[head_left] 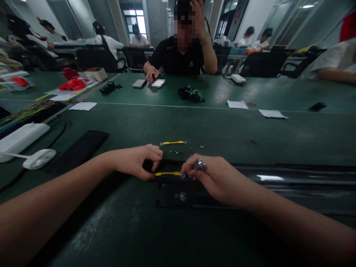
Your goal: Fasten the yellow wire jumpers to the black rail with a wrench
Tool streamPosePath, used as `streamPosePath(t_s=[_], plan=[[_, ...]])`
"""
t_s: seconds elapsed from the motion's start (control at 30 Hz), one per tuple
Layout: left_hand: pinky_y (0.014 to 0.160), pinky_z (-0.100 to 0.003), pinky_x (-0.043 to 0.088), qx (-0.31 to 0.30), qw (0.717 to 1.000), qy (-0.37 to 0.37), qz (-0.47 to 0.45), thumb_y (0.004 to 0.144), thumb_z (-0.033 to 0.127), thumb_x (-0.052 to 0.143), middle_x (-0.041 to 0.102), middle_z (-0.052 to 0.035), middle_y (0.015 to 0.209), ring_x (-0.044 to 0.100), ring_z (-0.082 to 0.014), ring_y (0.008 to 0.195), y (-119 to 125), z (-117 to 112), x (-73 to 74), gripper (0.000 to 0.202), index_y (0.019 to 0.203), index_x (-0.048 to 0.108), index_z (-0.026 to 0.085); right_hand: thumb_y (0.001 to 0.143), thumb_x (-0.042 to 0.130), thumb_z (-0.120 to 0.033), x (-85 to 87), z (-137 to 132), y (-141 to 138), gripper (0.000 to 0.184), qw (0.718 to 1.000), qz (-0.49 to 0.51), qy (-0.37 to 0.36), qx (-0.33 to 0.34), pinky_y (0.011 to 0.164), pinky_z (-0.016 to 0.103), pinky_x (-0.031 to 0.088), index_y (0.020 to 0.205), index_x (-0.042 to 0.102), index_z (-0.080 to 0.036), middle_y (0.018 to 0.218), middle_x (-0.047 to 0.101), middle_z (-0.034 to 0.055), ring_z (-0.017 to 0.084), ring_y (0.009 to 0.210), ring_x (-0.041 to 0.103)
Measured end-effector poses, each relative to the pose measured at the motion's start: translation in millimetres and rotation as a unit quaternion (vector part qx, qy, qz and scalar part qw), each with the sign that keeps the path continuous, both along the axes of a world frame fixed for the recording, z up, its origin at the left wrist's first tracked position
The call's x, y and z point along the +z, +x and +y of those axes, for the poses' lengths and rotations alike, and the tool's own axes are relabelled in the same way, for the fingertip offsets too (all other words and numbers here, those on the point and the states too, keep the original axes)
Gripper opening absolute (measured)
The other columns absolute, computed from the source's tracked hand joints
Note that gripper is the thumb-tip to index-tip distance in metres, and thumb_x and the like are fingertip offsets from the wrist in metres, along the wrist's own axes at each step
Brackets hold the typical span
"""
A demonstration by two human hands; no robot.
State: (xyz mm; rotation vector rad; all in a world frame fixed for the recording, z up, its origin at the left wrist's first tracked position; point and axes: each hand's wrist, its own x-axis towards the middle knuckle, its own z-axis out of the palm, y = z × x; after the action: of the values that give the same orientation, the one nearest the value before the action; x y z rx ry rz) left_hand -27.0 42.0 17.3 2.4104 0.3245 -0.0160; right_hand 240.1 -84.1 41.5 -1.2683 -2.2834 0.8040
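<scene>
A short yellow wire (pixel 168 173) with ring terminals lies over the end of a long black metal profile (pixel 167 196). The fingertips of my left hand (pixel 143 161) close on its left end and hide that terminal. Over the ring terminal (pixel 182 175) at the other end, my right hand (pixel 214 174) is closed with its fingers pinched together. A shiny silvery piece (pixel 199 164) shows at those fingers; its kind is unclear. Beyond my hands lies a second yellow wire (pixel 174 142) with a ring at each end, near a small brass-coloured nut (pixel 201 147) and tiny loose bits.
To the left are a black flat slab (pixel 80 150), a white power strip (pixel 22 141) and a white plug-like device (pixel 39 158) with cables. Across the green table (pixel 125 118) sits a person in black (pixel 180 55), near black electronic parts (pixel 191 94). Paper slips (pixel 237 104) lie around.
</scene>
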Motion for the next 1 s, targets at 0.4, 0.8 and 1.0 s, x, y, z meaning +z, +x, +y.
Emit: streamPosePath(t_s=[0.4,0.8,1.0], plan=[[0.098,-0.035,0.036,-0.006,1.0,0.003,-0.011,0.08,0.019,0.078,0.065,0.0025,0.091,0.057,-0.0197,0.098,1.9,-0.6,0.9,0.015,0.078,0.062,0.02,0.1,0.054,-0.017,-2.1,0.7,1.2,0.009,0.999,0.029,0.019,0.002,0.073,0.03,0.048,0.099,0.063,-0.02,0.09,0.07,0.0024,0.017,0.081,0.067],[0.099,-0.035,0.036,-0.002,1.0,0.003,-0.008,0.079,0.017,0.078,0.064,0.0029,0.09,0.057,-0.0193,0.097,3.8,-2.0,1.6,0.017,0.077,0.061,0.019,0.104,0.042,-0.015,-1.3,-0.7,4.5,0.022,0.998,0.049,0.04,0.009,0.08,0.033,0.051,0.106,0.063,-0.021,0.099,0.07,0.0046,0.018,0.089,0.066],[0.097,-0.035,0.037,-0.002,1.0,-0.002,-0.016,0.078,0.017,0.078,0.064,0.0029,0.088,0.057,-0.0195,0.095,2.5,-2.4,2.0,0.016,0.077,0.062,0.02,0.101,0.046,-0.012,-1.9,-0.9,3.1,0.02,0.999,0.041,0.019,-0.006,0.079,0.032,0.051,0.106,0.063,-0.021,0.098,0.071,0.0037,0.018,0.089,0.067]])
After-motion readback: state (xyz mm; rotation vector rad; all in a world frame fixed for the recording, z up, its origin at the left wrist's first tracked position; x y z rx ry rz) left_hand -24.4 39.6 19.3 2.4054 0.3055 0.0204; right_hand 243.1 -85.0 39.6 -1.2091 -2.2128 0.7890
